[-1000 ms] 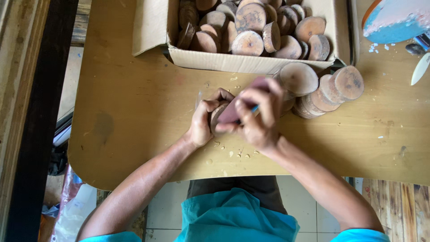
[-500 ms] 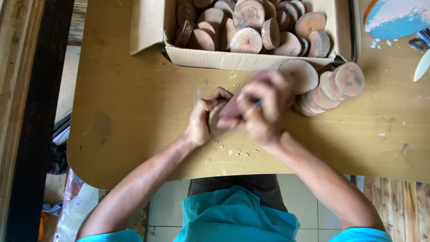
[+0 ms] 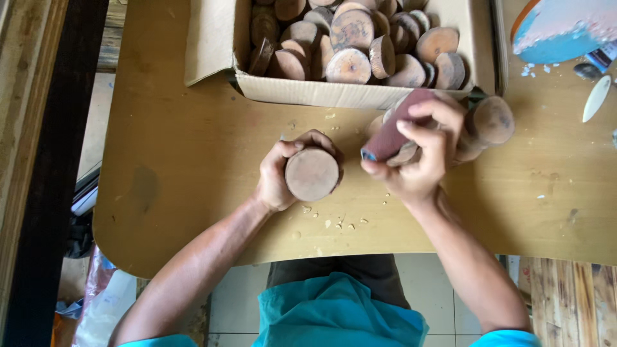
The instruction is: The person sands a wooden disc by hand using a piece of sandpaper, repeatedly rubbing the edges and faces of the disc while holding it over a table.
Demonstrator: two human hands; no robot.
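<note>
Head view: left hand (image 3: 277, 177) clenched round a round wooden slice (image 3: 312, 174), flat cut face turned up toward the camera, fingers wrapping the rim from nine o'clock and from above. Slice held just over the worktop (image 3: 193, 160), near its middle, at about six o'clock from the cardboard box (image 3: 308, 91). Right hand (image 3: 421, 157) closed on a folded piece of reddish-brown sandpaper (image 3: 393, 132), thumb on top, fingers beneath, the paper lifted clear of the slice and off to three o'clock of it. No contact between paper and wood at this moment.

For good sanding, probably best: keep the slice braced firmly in the left grip so that it cannot spin, lay the paper flat on the face, stroke evenly across the whole disc, ease round the edge to take off splinters, turn the slice a little between passes. Light pressure, so that the rim bark stays whole.

More wooden slices (image 3: 350, 38) piled in the box at twelve o'clock. A short row of further slices (image 3: 490, 121) leaning on the worktop behind the right hand, at about two o'clock. Pale wood crumbs (image 3: 340, 222) scattered below the hands at six o'clock. A blue-and-white painted round piece (image 3: 562, 29) at the far two o'clock corner.
</note>
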